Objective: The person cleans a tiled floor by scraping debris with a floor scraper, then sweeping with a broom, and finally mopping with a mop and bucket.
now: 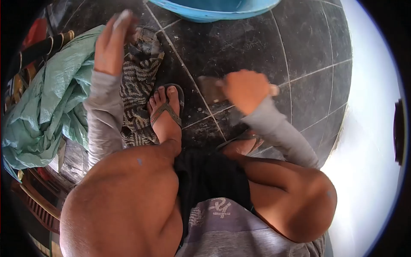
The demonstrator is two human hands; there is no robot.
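My right hand (248, 91) is closed around what looks like a scraper, its flat greyish blade (212, 89) pointing left and a pale handle end (274, 90) showing at the other side. Motion blurs both hand and tool, held above the dark floor tiles. At the upper left, my left hand (112, 47) is raised with its fingers stretched out, and a whitish patch shows at a fingertip. I see nothing held in it. Below and beside it lies a patterned cloth (139, 81) on the floor.
A blue basin (214, 15) stands ahead at the top. Green plastic sheeting (51, 98) is heaped at the left, near wooden furniture (38, 201). A white wall (368, 128) rises at the right. My sandalled feet (165, 111) are on black tiles (239, 47).
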